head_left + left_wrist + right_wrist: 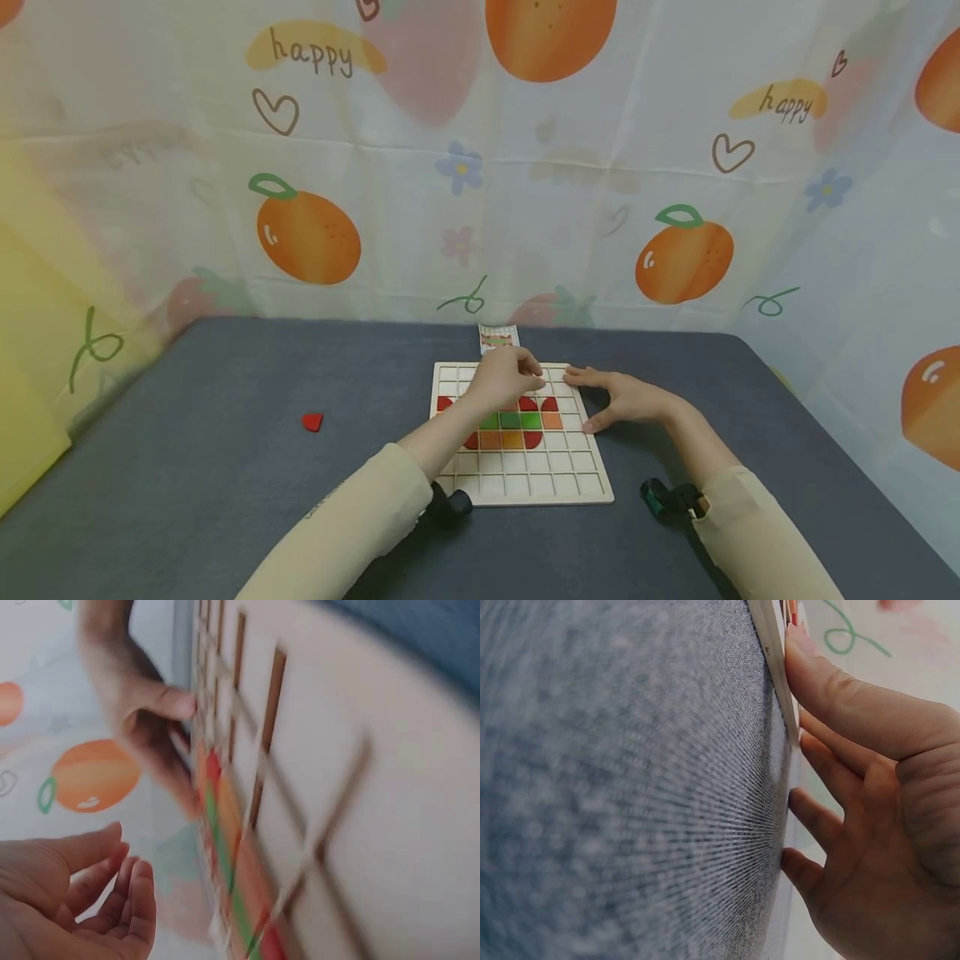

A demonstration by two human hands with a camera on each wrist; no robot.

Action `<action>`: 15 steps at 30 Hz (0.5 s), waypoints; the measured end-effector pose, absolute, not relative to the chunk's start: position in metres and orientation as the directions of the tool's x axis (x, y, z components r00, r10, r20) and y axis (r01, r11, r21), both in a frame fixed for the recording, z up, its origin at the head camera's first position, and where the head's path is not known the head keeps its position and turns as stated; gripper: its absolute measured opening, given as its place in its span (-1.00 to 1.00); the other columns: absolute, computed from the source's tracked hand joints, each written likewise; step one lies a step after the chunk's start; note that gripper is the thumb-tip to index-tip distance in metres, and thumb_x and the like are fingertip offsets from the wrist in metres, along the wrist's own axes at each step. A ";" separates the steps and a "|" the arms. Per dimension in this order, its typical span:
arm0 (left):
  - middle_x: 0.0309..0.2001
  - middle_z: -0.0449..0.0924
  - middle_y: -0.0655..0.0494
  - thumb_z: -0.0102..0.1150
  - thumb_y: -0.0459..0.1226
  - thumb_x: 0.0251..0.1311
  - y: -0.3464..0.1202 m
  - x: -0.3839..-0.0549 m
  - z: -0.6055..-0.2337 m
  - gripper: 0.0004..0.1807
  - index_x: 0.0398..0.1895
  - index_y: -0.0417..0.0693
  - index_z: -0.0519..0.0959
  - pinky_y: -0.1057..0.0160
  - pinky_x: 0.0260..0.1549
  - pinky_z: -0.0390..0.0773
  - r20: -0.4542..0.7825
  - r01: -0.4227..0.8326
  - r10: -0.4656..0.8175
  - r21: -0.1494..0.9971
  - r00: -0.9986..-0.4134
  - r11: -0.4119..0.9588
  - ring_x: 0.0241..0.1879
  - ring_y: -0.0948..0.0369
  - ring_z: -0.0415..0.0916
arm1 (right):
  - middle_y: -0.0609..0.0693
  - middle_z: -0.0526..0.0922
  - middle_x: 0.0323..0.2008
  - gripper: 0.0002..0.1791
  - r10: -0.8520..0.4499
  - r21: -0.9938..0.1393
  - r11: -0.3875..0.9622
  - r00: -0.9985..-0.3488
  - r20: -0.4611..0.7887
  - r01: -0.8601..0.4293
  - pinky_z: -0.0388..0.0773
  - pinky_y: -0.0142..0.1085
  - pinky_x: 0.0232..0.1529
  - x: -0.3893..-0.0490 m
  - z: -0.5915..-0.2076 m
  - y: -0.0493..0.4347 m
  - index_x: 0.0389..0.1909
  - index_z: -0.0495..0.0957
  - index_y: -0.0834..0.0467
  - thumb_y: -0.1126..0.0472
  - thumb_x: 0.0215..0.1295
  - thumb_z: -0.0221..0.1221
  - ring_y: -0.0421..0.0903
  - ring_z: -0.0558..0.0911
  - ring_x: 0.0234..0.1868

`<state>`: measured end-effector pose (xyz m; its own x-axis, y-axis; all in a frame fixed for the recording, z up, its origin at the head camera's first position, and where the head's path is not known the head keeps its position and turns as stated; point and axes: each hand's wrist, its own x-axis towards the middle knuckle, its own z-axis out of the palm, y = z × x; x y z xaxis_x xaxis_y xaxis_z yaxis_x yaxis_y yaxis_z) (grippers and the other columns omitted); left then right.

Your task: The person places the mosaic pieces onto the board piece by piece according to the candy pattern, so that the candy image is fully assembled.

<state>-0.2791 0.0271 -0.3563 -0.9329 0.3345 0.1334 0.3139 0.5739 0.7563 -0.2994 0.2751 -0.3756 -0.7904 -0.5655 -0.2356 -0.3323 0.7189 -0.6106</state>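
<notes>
A pale square board [570, 487] with a grid of cells lies on the table. Red, green and orange tiles [510, 420] fill several cells in its middle rows. My left hand [498, 379] hovers over the board's upper half, thumb and fingertips drawn close together; whether a small piece sits between them is unclear. In the left wrist view, that hand [82, 900] is apart from the board. My right hand [633, 398] rests at the board's right edge with its fingers spread. Its thumb [840, 694] touches the board's side in the right wrist view.
A small red piece [312, 422] lies alone on the dark table [187, 483], left of the board. Behind the board is a small printed card [498, 336] with a coloured pattern. A fruit-printed curtain [405, 225] hangs along the table's far side.
</notes>
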 end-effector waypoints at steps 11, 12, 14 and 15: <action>-0.19 0.72 0.03 0.27 -0.20 0.25 -0.093 -0.286 -0.339 -0.78 -0.11 -0.09 0.69 0.19 -0.17 0.58 0.053 0.298 0.370 0.704 -0.928 0.645 -0.17 0.15 0.62 | 0.15 -0.01 0.59 0.06 -0.555 -0.598 0.730 -0.798 -0.237 -0.330 -0.21 0.40 0.45 -0.301 -0.376 0.273 0.52 0.13 0.15 0.01 0.04 0.46 0.32 -0.21 0.59; -0.16 0.72 0.02 0.27 -0.20 0.25 -0.106 -0.287 -0.341 -0.76 -0.08 -0.10 0.69 0.17 -0.15 0.59 0.045 0.300 0.378 0.696 -0.925 0.652 -0.14 0.14 0.62 | 0.15 -0.01 0.59 0.06 -0.556 -0.600 0.729 -0.796 -0.237 -0.330 -0.21 0.40 0.45 -0.300 -0.376 0.273 0.52 0.13 0.15 0.01 0.04 0.46 0.32 -0.21 0.59; -0.11 0.72 0.01 0.27 -0.17 0.25 -0.133 -0.289 -0.346 -0.72 -0.04 -0.10 0.68 0.15 -0.13 0.60 0.019 0.298 0.391 0.683 -0.920 0.667 -0.11 0.13 0.62 | 0.16 -0.01 0.59 0.06 -0.559 -0.604 0.726 -0.794 -0.239 -0.329 -0.21 0.40 0.44 -0.300 -0.375 0.273 0.52 0.13 0.15 0.01 0.04 0.46 0.33 -0.21 0.59; -0.09 0.72 0.01 0.27 -0.16 0.25 -0.146 -0.290 -0.349 -0.70 -0.02 -0.11 0.67 0.14 -0.11 0.60 0.008 0.303 0.405 0.677 -0.914 0.671 -0.09 0.13 0.62 | 0.16 -0.02 0.59 0.06 -0.558 -0.605 0.726 -0.795 -0.240 -0.327 -0.20 0.40 0.45 -0.300 -0.375 0.273 0.52 0.13 0.15 0.01 0.04 0.46 0.33 -0.21 0.59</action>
<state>-0.2899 -0.1462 -0.3487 -0.9144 0.4046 0.0078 0.3027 0.6710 0.6768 -0.2998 0.2727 -0.3754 -0.7947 -0.5577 -0.2398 -0.3267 0.7259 -0.6053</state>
